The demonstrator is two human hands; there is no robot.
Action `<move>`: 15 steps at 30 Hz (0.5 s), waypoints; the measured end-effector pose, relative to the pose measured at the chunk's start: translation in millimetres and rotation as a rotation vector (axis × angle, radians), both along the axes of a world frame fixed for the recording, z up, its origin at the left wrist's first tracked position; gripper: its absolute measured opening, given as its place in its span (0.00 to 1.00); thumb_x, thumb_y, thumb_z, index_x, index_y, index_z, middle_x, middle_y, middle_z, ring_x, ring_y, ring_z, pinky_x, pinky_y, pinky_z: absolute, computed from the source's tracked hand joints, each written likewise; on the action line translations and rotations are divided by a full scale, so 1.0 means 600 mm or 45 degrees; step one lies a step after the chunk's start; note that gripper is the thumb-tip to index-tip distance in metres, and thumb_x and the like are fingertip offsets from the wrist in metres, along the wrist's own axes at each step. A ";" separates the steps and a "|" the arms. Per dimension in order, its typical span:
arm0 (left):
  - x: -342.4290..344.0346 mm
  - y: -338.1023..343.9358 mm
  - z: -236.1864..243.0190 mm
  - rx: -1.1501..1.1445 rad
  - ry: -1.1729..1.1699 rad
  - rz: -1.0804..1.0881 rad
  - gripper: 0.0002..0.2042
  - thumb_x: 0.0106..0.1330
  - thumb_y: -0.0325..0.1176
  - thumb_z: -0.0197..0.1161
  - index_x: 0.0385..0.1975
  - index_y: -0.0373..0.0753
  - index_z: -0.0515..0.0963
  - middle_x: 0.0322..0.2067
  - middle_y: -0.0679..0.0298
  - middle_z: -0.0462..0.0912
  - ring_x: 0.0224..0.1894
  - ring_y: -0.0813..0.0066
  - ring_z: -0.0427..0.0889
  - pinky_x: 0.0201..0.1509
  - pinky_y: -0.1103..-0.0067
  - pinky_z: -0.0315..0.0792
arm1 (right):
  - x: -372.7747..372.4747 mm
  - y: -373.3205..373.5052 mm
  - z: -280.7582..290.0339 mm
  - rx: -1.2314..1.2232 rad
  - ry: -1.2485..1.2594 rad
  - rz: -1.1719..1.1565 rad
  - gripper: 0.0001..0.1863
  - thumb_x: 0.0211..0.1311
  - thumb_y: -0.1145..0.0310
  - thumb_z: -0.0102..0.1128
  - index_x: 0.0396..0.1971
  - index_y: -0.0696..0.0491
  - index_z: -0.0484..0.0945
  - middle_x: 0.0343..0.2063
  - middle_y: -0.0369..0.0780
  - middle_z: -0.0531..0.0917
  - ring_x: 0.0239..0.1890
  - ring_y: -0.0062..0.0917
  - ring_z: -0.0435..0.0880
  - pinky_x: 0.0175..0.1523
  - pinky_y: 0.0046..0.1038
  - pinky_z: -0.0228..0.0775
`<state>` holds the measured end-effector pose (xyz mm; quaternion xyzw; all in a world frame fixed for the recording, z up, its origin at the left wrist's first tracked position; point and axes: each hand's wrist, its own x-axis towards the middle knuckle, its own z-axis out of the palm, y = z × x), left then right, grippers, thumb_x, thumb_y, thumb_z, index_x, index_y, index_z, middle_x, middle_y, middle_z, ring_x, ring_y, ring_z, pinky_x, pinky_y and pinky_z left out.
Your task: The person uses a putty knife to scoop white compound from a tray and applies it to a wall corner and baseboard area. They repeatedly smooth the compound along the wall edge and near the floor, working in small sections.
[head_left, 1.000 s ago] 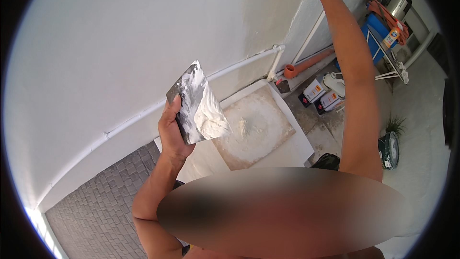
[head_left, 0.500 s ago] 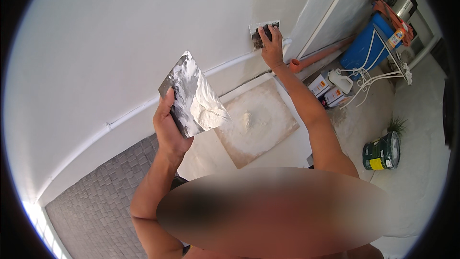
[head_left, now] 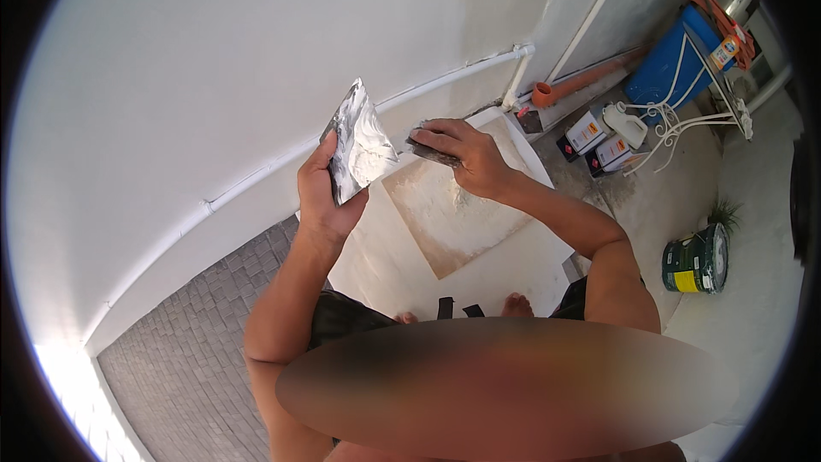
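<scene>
In my left hand is a flat metal plate, gripped by its edge and tilted. A thick, ridged layer of white putty covers its face. My right hand has its fingers wrapped over a dark, putty-stained flat scraper. The scraper is just right of the plate's putty-covered side, with a small gap between them. How the scraper's far side looks is hidden by my fingers. Both hands are off the grey wall, over the floor beside it.
A white pipe runs low along the wall. Below lies a stained board on a white sheet. To the right are an orange pipe, rectangular cans, a blue drum, a white metal frame and a dark green bucket.
My right hand has come off the wall with the scraper, moving down and left toward the plate. My left hand has shifted slightly right, and the plate is turned more edge-on.
</scene>
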<state>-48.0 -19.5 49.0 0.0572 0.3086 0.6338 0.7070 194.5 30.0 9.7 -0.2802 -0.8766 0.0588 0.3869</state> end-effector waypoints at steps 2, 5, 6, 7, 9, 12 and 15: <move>-0.012 -0.016 0.015 0.195 -0.030 -0.026 0.16 0.78 0.37 0.52 0.59 0.36 0.74 0.51 0.62 0.84 0.51 0.69 0.85 0.56 0.71 0.80 | 0.025 0.049 0.013 0.180 -0.032 -0.271 0.37 0.47 0.87 0.58 0.58 0.40 0.83 0.57 0.37 0.80 0.60 0.44 0.78 0.63 0.44 0.72; -0.010 -0.028 0.025 0.301 0.016 -0.016 0.18 0.79 0.37 0.51 0.60 0.34 0.73 0.52 0.59 0.83 0.51 0.66 0.85 0.57 0.69 0.80 | 0.081 0.167 0.094 0.666 0.008 -0.699 0.38 0.48 0.86 0.59 0.60 0.37 0.81 0.58 0.35 0.80 0.59 0.42 0.75 0.64 0.43 0.65; -0.005 -0.029 0.025 0.306 0.062 -0.025 0.18 0.79 0.37 0.51 0.60 0.33 0.73 0.52 0.58 0.83 0.51 0.65 0.85 0.58 0.68 0.80 | 0.092 0.214 0.139 0.778 0.086 -0.778 0.41 0.47 0.86 0.60 0.63 0.34 0.79 0.59 0.35 0.79 0.60 0.41 0.74 0.63 0.44 0.65; 0.000 -0.030 0.024 0.283 0.114 -0.024 0.18 0.79 0.36 0.51 0.60 0.33 0.73 0.52 0.57 0.83 0.52 0.64 0.85 0.58 0.67 0.80 | 0.096 0.255 0.184 0.912 0.145 -0.871 0.42 0.48 0.86 0.60 0.63 0.31 0.78 0.60 0.33 0.76 0.59 0.40 0.73 0.61 0.46 0.65; 0.008 -0.030 0.022 0.314 0.126 -0.020 0.18 0.78 0.36 0.51 0.61 0.32 0.72 0.53 0.56 0.83 0.52 0.63 0.85 0.58 0.66 0.80 | 0.094 0.307 0.235 1.092 0.144 -1.002 0.34 0.52 0.81 0.62 0.61 0.36 0.80 0.59 0.37 0.75 0.58 0.42 0.73 0.59 0.47 0.64; 0.009 -0.035 0.023 0.327 0.144 -0.019 0.18 0.78 0.36 0.51 0.61 0.33 0.71 0.53 0.58 0.82 0.52 0.65 0.84 0.59 0.67 0.79 | 0.085 0.339 0.219 1.097 0.023 -1.145 0.21 0.63 0.78 0.58 0.57 0.54 0.81 0.53 0.47 0.81 0.55 0.46 0.79 0.60 0.43 0.69; 0.007 -0.043 0.028 0.345 0.188 -0.015 0.18 0.78 0.36 0.52 0.62 0.37 0.70 0.54 0.61 0.80 0.53 0.69 0.82 0.59 0.69 0.78 | 0.086 0.335 0.117 0.960 -0.044 -1.045 0.39 0.48 0.81 0.64 0.61 0.28 0.79 0.62 0.36 0.71 0.61 0.42 0.68 0.57 0.51 0.60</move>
